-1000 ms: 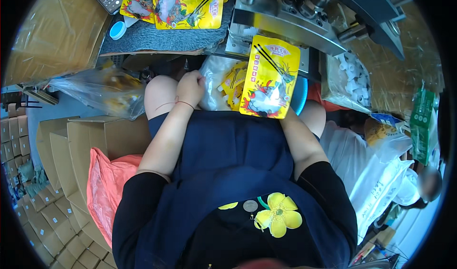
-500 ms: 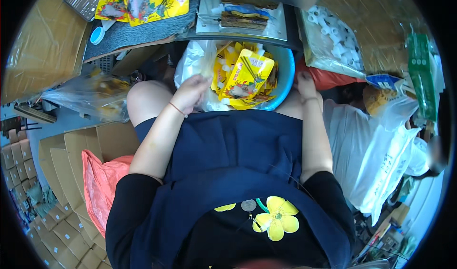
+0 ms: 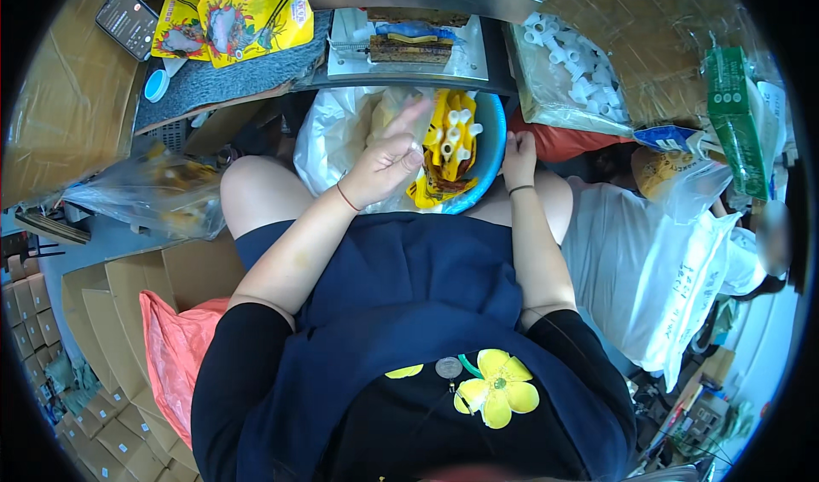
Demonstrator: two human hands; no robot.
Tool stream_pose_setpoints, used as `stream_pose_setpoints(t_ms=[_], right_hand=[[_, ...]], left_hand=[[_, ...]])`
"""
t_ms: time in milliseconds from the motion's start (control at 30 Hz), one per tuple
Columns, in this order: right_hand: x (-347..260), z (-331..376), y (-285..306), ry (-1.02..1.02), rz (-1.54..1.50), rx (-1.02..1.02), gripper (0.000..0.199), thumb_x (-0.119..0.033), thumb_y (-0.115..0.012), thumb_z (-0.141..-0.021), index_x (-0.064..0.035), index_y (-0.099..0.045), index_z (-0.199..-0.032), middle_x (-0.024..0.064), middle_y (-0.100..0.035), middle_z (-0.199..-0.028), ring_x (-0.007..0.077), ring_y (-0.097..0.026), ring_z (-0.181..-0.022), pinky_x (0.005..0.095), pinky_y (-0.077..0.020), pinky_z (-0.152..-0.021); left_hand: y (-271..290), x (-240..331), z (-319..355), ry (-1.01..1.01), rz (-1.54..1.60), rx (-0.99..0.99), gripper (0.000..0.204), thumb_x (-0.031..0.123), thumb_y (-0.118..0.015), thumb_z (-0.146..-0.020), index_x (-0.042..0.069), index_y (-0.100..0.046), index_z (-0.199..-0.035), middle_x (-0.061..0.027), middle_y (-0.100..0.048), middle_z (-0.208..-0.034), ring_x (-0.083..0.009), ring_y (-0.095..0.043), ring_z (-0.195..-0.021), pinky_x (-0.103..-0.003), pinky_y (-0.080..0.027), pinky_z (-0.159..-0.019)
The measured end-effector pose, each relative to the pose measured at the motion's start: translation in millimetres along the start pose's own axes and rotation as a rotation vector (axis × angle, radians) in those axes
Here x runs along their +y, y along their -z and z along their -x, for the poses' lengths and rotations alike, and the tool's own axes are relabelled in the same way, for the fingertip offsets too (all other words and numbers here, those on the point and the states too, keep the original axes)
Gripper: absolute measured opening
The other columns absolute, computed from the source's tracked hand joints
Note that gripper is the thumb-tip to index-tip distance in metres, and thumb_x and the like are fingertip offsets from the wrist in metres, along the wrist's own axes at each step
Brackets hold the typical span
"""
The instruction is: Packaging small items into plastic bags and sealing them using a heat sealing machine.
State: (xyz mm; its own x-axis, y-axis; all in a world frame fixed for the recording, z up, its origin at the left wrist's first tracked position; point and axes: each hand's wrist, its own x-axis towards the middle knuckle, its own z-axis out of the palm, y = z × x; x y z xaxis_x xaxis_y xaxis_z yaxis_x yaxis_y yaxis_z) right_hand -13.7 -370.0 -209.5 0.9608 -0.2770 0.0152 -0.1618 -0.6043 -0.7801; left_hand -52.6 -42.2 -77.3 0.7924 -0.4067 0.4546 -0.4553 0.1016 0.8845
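The left hand [image 3: 386, 165] hovers with fingers loosely spread, empty, above the blue basin [image 3: 488, 153] of yellow pouches [image 3: 445, 145]. The right hand [image 3: 518, 156] grips the basin's right rim. Behind the basin, 2 yellow packets [image 3: 230, 17] and a phone [image 3: 128, 21] lie on a grey mat [image 3: 226, 81].

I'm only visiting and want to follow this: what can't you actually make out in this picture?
All in the head view:
- Left hand: raised in front of the white bag, hiding what lies inside; whether it pinches anything is unclear.
- Right hand: fingertips hidden behind the blue basin rim.
- Basin bottom: covered by yellow packets.
- Clear bag, left: contents blurred.
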Motion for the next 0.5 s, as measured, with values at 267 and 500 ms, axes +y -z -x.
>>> stream_pose_setpoints(t_ms=[267, 500], right_hand=[[-2.2, -2.6, -18.0, -0.716, -0.921, -0.477, 0.029, -0.022, -0.048, -0.103, -0.0096, -0.053, -0.129, 0.0113, -0.062, -0.128, 0.0267, -0.064, -0.108, 0.0465, -0.0551, -0.09], [-56.8, -3.8, 65.4, -0.125, -0.972, -0.059, 0.022, -0.018, -0.046, -0.105, -0.0107, -0.051, -0.126, 0.0006, -0.058, -0.086, 0.0128, -0.052, -0.063, 0.0258, -0.0427, -0.055]], left_hand=[[29.3, 23.3, 16.4, 0.13, 0.636, 0.251, 0.019, 0.028, -0.053, -0.104, 0.011, -0.059, -0.098, -0.0128, -0.054, -0.14, -0.0295, -0.045, -0.137, -0.045, -0.023, -0.118], [40.6, 17.8, 29.4, 0.181, 0.693, 0.345, 0.022, 0.031, -0.054, -0.103, 0.011, -0.06, -0.096, -0.0104, -0.058, -0.134, -0.0297, -0.047, -0.134, -0.044, -0.032, -0.114]])
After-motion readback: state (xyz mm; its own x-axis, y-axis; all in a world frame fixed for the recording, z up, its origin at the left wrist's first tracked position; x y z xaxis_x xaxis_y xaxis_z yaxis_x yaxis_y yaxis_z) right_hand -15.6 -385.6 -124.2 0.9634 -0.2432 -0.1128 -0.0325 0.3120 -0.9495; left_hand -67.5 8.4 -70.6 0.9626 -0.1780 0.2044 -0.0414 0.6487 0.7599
